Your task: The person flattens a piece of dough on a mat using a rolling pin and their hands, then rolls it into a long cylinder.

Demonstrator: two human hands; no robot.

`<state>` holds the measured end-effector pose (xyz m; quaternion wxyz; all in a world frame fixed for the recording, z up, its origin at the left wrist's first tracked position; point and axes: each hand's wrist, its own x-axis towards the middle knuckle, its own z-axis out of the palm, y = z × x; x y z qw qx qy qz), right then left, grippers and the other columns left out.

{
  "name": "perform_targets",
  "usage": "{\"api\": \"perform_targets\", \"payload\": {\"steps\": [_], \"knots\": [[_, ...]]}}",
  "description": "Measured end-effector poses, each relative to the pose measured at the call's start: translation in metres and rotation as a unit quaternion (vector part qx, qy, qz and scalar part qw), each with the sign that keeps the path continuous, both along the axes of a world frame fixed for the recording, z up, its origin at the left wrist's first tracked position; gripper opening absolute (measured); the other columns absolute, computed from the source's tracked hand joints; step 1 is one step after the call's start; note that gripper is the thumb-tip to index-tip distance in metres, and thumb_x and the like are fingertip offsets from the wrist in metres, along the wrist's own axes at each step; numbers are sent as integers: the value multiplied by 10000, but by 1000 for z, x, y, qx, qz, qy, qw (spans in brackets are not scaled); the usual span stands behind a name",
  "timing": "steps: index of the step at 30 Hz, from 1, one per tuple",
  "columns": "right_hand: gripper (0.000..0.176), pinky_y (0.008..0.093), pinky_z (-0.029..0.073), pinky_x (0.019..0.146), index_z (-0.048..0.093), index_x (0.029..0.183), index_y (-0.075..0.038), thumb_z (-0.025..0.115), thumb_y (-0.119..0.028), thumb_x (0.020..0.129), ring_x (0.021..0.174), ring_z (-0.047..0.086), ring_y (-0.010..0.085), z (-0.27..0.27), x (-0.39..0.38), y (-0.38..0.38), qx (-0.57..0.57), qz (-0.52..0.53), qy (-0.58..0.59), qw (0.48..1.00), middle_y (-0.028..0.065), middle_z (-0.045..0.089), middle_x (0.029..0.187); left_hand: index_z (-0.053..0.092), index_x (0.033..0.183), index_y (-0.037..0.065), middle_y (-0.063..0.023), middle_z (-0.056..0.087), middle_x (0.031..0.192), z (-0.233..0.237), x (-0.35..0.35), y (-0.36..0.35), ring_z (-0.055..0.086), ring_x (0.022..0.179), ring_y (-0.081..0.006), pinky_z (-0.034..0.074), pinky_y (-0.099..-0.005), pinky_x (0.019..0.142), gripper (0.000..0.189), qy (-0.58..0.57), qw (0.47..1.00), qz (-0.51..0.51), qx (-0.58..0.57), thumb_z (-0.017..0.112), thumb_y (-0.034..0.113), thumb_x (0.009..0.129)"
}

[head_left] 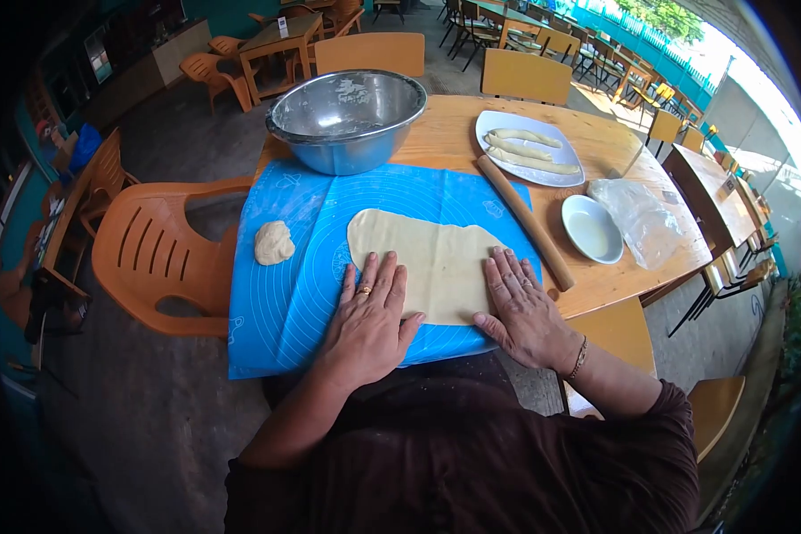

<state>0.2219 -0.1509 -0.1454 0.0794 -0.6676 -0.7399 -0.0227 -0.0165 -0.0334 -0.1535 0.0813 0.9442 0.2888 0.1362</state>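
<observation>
A flat, rolled-out sheet of pale dough [432, 258] lies on a blue silicone mat [303, 285] on the wooden table. My left hand [371, 313] rests flat with fingers spread on the near left edge of the sheet. My right hand [521, 307] lies flat on its near right edge, thumb at the sheet's corner. Neither hand grips anything. A small lump of dough [273, 242] sits on the mat's left side, apart from both hands.
A wooden rolling pin [525, 221] lies along the mat's right edge. Behind it stand a big steel bowl [347, 120], a white plate [498, 125] with dough sticks, a small white bowl [592, 229] and a plastic bag [641, 218]. An orange chair [165, 258] stands left.
</observation>
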Motion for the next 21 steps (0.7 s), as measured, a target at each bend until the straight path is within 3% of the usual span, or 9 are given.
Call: {"api": "perform_targets", "payload": {"steps": [1,5,9,12,14,18,21], "knots": [[778,496,163,1219,296,1449,155,435,-475,1015,1479,216,432,1,-10,3,0,-24,-4,1000,352,269,1533,336,1457,-106,-287,285,1561,0,1,-1,219,1481,-425,115,-542,1212,643,4,1000,5,3,442,349,1015],[679,457,139,1236,272,1504,78,454,-367,1024,1500,184,386,-1,-51,52,-7,160,90,983,270,238,1585,316,1434,-152,-323,297,1539,-7,-2,3,238,1474,-434,114,-544,1213,638,-34,999,-10,3,461,240,950],[677,463,145,1234,274,1508,69,423,-388,1031,1503,180,377,-7,-38,108,-19,176,100,979,257,235,1592,319,1425,-163,-344,292,1530,-9,-5,5,238,1470,-446,123,-535,1215,639,-43,999,11,8,468,212,929],[727,471,123,1236,268,1512,64,364,-475,1034,1507,168,370,-6,-27,114,-62,128,116,983,250,228,1597,326,1417,-169,-361,289,1522,-8,-4,4,243,1464,-458,135,-529,1215,632,-35,999,11,9,473,195,922],[768,493,92,1234,294,1508,57,307,-544,1029,1505,175,371,-11,-17,92,-8,47,56,997,245,250,1592,341,1405,-174,-364,296,1517,-6,-4,3,253,1458,-463,140,-533,1214,628,-28,999,13,13,481,192,914],[800,516,66,1229,298,1505,62,293,-576,1023,1505,177,370,3,11,33,-8,-19,15,1000,248,275,1581,353,1394,-181,-367,302,1513,-7,-3,2,262,1453,-467,147,-537,1211,627,-27,999,16,21,485,190,906],[826,526,81,1224,318,1465,127,349,-564,1013,1482,232,399,15,17,7,-36,-100,-58,993,283,329,1540,357,1392,-182,-368,309,1508,-6,0,0,267,1450,-468,152,-540,1209,627,-28,999,19,34,484,189,903]]}}
